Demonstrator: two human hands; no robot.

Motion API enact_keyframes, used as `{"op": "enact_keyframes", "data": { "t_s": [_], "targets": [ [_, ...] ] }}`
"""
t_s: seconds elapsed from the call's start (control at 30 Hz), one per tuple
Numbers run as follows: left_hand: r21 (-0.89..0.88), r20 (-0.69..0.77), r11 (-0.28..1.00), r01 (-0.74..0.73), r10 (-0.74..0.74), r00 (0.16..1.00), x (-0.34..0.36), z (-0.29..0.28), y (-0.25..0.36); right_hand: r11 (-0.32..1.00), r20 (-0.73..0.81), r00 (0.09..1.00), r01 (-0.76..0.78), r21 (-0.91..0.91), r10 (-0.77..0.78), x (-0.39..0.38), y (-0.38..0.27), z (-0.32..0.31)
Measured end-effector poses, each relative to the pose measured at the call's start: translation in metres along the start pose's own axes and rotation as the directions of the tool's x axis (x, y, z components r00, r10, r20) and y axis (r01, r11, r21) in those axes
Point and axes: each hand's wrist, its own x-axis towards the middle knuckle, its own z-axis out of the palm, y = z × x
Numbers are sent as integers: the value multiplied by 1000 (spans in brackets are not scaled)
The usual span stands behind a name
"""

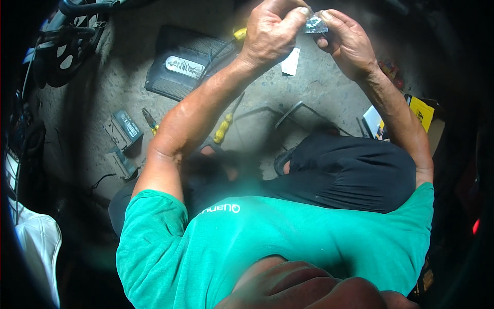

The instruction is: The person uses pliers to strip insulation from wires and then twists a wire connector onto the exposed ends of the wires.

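A small, shiny, see-through plastic packet (315, 24) is stretched between my two hands at the top of the view. My left hand (271, 32) pinches its left edge between thumb and fingers. On the other side, my right hand (351, 42) grips the right edge, thumb on top and fingers curled under. Whatever the packet contains is too small to make out. Below the hands, a white slip of paper (290, 62) lies on the concrete floor. Part of a yellow object (240, 34) shows just left of my left wrist.
A black mesh-sided panel (177, 64) lies left of my left forearm. Nearer are a yellow-handled screwdriver (223, 129), pliers (150, 119), dark boxy parts (125, 129) and a bent metal rod (289, 114). A yellow box (421, 113) stands by my right forearm. Dark machinery (62, 56) fills the far left.
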Motion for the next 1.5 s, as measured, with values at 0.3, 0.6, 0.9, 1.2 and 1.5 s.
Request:
{"op": "enact_keyframes", "data": {
  "t_s": [0.3,0.6,0.9,1.2,1.5],
  "targets": [
    [11,-46,968,-251,251,967,1,7,-63,864,31,970,229,-448,-241,8,-3,-9],
    [-953,-152,301,31,-564,811,-5,49,-66,173,490,649,687,-705,-582,3,-2,4],
    [-926,-115,368,83,-484,867,-28,40,-116,519,237,928,359,-776,-287,-10,35,-6],
    [-893,-76,363,265,-703,707,-51,59,-145,657,-76,968,-218,-722,238,-12,69,-11],
    [-939,11,256,231,-647,762,-29,51,-143,717,-101,943,-308,-625,318,-7,80,-16]
  ]
}}
